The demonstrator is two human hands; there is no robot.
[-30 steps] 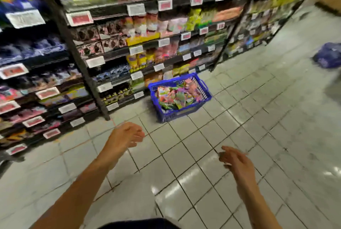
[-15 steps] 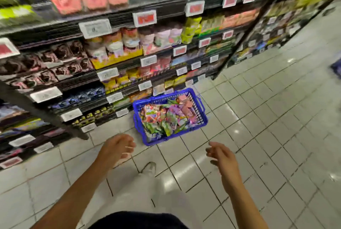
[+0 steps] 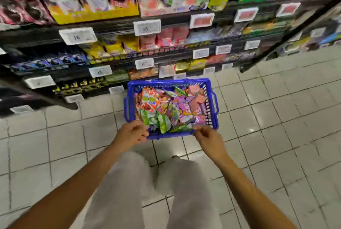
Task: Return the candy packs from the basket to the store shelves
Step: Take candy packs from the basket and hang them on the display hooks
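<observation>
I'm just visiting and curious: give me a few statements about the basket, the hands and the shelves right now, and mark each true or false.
1. The blue basket stands on the tiled floor. True.
2. The basket is empty. False: it is piled with candy packs.
3. Both the left hand and the right hand are at the basket's near rim. True.
4. The right hand holds a pack up to the shelves. False: it holds no pack.
</observation>
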